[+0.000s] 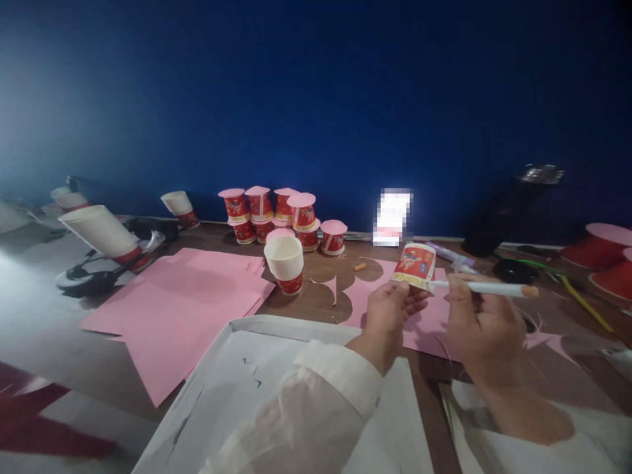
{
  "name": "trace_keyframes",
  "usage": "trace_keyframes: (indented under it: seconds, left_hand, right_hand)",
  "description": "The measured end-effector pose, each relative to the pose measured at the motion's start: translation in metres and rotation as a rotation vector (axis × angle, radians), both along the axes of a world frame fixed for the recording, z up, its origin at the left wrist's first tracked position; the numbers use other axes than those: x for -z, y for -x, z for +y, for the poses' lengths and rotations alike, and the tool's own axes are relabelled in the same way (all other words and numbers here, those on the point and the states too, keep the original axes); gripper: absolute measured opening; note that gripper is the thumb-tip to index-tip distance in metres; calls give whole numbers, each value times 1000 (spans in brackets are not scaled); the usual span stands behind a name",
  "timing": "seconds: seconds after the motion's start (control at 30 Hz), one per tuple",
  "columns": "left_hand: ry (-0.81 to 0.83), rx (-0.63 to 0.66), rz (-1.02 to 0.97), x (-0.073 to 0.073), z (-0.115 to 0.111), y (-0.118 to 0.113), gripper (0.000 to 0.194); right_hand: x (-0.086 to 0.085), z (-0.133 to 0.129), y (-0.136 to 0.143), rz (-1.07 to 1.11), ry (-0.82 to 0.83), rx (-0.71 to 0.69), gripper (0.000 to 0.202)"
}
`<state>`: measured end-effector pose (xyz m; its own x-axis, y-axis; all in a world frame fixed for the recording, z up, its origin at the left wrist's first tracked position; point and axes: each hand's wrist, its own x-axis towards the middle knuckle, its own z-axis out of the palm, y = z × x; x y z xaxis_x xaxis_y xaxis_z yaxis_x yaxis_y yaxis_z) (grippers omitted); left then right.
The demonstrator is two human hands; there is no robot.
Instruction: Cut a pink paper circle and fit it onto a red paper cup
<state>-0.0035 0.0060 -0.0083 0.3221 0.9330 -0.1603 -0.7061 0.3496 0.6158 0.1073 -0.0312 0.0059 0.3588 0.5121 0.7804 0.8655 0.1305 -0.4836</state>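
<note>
Red cup held base-up at the tip of a white pen

Right of the frame's centre, a red cup [413, 264] is held upside down and slightly tilted by the left hand [385, 319]; the thumb is laid near its lower rim and the fingers are curled beneath, so that the cup is clamped by its edge; the printed wall is left mostly uncovered, presumably so that the rim can be presented to the other hand. By the right hand [486, 322], at the right of the frame, a white pen [496, 288] is pinched between thumb and fingers, which are closed about its barrel; its orange-ended tail is pointed to the right, and its tip is brought to the cup's lower edge; whether the two are touching cannot be told for certain.

Beneath the hands a pink sheet [368, 304] with rounded cut-outs is spread on the brown table [316, 260]; a small orange cap [359, 267] is left beyond it, near the centre. A nested cup stack [285, 260] is stood mouth-up at the centre, seemingly for easy reach; behind it, disc-topped cups [303, 214] are ranged mostly in two tiers, perhaps to save room; pink paper [187, 296] is piled at the left.
</note>
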Motion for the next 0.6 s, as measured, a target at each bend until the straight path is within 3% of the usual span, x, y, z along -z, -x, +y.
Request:
trace_keyframes:
  seconds: [0.6]
  left_hand:
    - [12, 18, -12, -2, 0, 1, 27]
  right_hand:
    - [-5, -2, 2, -20, 47, -20, 41]
